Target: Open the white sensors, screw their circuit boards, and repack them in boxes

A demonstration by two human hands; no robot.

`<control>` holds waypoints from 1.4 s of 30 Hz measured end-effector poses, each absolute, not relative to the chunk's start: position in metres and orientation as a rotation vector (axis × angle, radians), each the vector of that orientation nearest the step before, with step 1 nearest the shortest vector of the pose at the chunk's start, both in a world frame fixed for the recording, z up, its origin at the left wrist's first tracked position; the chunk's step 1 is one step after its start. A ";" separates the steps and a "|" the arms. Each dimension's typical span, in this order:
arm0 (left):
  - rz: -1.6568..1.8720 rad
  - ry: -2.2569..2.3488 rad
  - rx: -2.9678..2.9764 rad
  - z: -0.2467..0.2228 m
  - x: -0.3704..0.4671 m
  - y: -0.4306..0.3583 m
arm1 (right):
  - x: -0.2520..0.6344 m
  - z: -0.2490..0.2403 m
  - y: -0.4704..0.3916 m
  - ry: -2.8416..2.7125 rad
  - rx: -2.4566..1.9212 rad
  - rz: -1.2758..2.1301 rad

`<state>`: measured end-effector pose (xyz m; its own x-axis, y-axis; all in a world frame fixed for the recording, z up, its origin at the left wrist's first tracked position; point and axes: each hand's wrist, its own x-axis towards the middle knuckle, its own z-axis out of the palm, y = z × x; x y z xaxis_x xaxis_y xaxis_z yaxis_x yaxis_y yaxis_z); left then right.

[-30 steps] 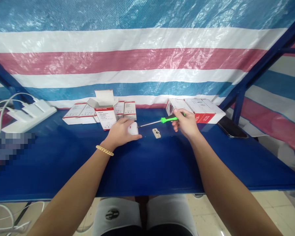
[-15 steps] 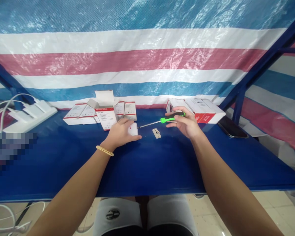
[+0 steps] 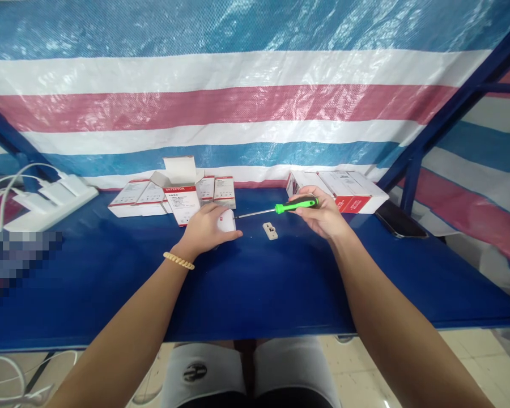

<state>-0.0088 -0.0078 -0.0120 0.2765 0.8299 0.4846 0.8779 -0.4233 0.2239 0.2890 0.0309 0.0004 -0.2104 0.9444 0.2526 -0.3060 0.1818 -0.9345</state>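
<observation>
My left hand point(image 3: 204, 229) grips a small white detector point(image 3: 226, 221) with a red mark, holding it down near the tabletop; the hand hides much of it. In my right hand point(image 3: 322, 212) is a screwdriver point(image 3: 296, 204) with a green and black handle, held almost level. Its metal shaft points left, and the tip meets the right end of the detector; whether it sits in a screw is too small to tell. Below the shaft, between my hands, a small beige plastic bracket point(image 3: 270, 230) with holes lies on the blue table point(image 3: 259, 289).
An open detector box point(image 3: 181, 204) stands behind my left hand, with several closed boxes point(image 3: 131, 197) around it. More white and red boxes point(image 3: 352, 192) lie behind my right hand. A phone point(image 3: 402, 221) rests at the right, a power strip point(image 3: 57, 207) with plugs at the left.
The fingers of my right hand have closed further round the screwdriver handle, which has turned. The detector and screwdriver have shifted slightly left.
</observation>
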 end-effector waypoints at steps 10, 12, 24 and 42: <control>-0.797 -1.583 -2.453 -0.014 -0.009 -0.007 | 0.286 0.000 0.033 -1.373 -1.134 1.146; -0.785 -1.589 -2.454 -0.014 -0.009 -0.007 | 0.286 0.000 0.033 -1.362 -1.060 1.152; -0.784 -1.566 -2.471 -0.014 -0.008 -0.008 | 0.281 0.004 0.029 -1.243 -0.771 1.257; -0.729 -1.572 -2.455 -0.014 -0.009 -0.008 | 0.285 0.004 0.027 -1.366 -0.608 1.297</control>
